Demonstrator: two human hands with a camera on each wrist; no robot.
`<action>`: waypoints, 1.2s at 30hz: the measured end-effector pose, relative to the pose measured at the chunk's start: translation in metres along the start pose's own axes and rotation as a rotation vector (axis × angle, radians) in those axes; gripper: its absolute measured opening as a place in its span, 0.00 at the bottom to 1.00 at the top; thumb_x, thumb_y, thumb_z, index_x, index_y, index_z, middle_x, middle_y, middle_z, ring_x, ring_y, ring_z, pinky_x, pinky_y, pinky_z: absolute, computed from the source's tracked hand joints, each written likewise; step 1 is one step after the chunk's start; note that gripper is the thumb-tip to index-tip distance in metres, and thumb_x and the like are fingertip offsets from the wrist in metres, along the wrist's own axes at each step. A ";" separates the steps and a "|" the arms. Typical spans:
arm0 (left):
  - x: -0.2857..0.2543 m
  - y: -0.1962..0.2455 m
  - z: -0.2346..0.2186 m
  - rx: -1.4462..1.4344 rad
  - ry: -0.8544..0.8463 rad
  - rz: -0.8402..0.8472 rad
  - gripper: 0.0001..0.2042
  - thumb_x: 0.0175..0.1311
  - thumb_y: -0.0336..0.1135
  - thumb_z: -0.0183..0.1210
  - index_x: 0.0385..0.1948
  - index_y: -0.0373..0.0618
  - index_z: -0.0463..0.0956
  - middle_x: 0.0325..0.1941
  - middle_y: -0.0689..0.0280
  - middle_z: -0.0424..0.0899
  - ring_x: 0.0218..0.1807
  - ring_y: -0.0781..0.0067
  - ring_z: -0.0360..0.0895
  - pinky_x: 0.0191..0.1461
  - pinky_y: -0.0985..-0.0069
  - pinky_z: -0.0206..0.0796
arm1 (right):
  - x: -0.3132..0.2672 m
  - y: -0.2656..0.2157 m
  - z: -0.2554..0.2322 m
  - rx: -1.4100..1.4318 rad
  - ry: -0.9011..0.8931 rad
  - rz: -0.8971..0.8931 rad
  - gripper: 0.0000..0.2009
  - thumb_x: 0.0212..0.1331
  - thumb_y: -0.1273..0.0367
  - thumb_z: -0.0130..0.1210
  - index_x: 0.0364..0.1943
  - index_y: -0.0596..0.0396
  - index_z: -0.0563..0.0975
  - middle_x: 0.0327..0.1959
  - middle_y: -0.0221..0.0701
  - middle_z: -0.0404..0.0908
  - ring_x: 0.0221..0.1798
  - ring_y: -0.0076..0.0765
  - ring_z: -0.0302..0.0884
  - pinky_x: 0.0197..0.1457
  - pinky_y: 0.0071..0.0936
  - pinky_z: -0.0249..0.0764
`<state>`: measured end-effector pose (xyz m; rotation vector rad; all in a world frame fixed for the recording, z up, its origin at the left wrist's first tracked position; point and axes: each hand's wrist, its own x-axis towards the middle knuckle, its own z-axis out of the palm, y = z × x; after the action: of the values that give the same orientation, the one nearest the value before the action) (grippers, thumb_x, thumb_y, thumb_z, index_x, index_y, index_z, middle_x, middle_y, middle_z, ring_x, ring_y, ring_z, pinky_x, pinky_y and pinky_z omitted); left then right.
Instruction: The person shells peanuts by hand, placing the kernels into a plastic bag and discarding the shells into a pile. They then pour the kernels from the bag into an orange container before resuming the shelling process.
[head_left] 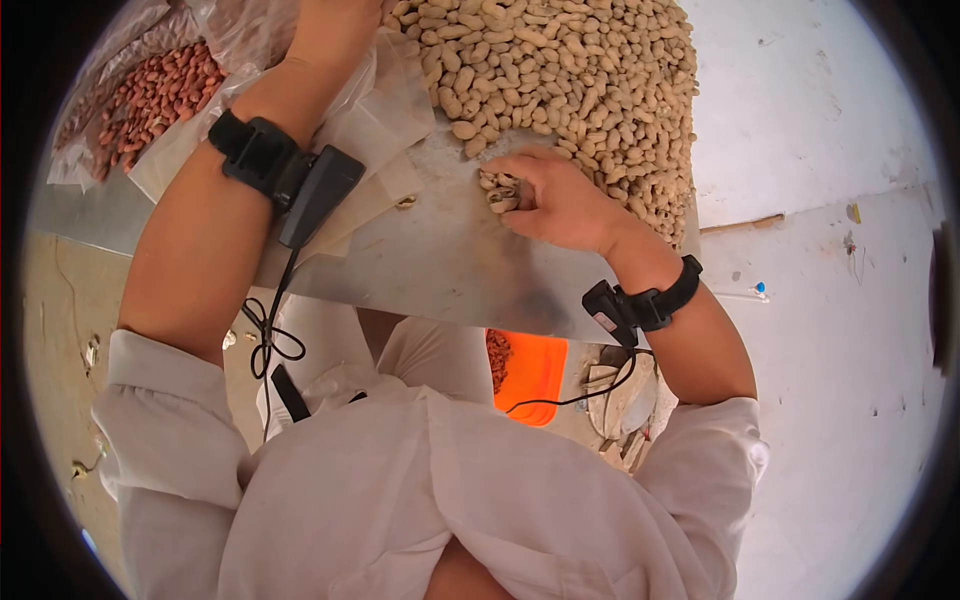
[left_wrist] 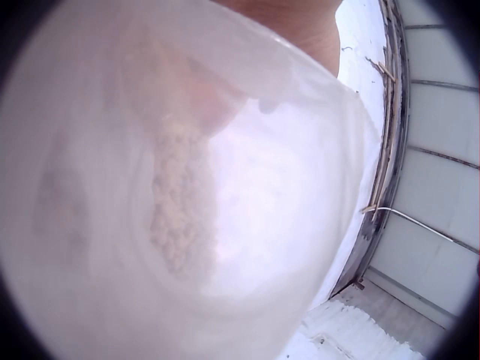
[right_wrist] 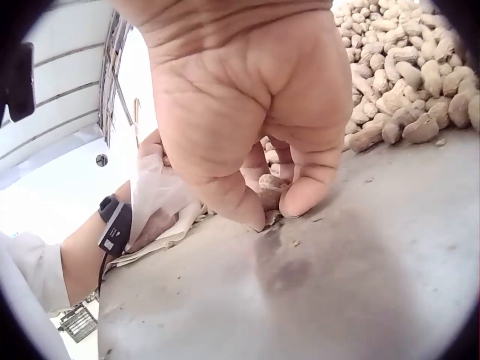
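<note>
In the head view, my right hand point(head_left: 570, 205) curls its thumb and fingers round several unshelled peanuts point(head_left: 500, 192), low over the metal tabletop point(head_left: 400, 265). The right wrist view shows the palm point(right_wrist: 247, 90) and peanuts point(right_wrist: 270, 184) between thumb and fingers, the fingertips down at the surface. My left hand point(head_left: 335, 25) is at the top edge of the head view beside the clear plastic bag point(head_left: 245, 35), its fingers out of sight. Cloudy plastic point(left_wrist: 97, 187) covers much of the left wrist view, with part of that hand point(left_wrist: 300, 30) above it.
A big heap of unshelled peanuts point(head_left: 560, 75) covers the table's far right. Red shelled peanuts point(head_left: 165, 95) lie in plastic at the far left. Below the table's near edge is an orange container point(head_left: 540, 375) with reddish bits, beside some debris point(head_left: 620, 400). Cables hang from both wrist cameras.
</note>
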<state>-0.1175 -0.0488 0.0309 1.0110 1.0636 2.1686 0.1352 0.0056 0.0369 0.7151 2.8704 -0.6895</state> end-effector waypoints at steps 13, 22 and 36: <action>0.005 -0.003 -0.007 0.185 0.007 0.091 0.13 0.67 0.38 0.47 0.31 0.38 0.76 0.24 0.73 0.71 0.29 0.84 0.66 0.36 0.85 0.60 | 0.030 -0.071 0.040 -0.218 0.207 0.005 0.19 0.48 0.61 0.60 0.38 0.63 0.74 0.40 0.44 0.72 0.42 0.50 0.75 0.45 0.40 0.74; 0.008 -0.007 -0.010 0.251 -0.009 0.181 0.13 0.67 0.37 0.47 0.32 0.38 0.76 0.26 0.73 0.72 0.30 0.83 0.66 0.37 0.84 0.60 | 0.027 -0.054 0.052 -0.204 0.353 -0.052 0.06 0.49 0.70 0.54 0.31 0.55 0.72 0.33 0.38 0.71 0.31 0.49 0.75 0.34 0.40 0.73; 0.010 -0.013 -0.011 0.154 0.003 0.145 0.12 0.67 0.39 0.48 0.29 0.42 0.76 0.20 0.76 0.67 0.23 0.86 0.61 0.26 0.87 0.55 | -0.020 -0.015 0.050 -0.180 0.374 -0.277 0.05 0.43 0.75 0.53 0.26 0.53 0.71 0.31 0.34 0.71 0.27 0.46 0.73 0.29 0.35 0.73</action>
<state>-0.1303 -0.0392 0.0192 1.1877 1.2083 2.2299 0.1458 -0.0370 0.0027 0.4668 3.3616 -0.3415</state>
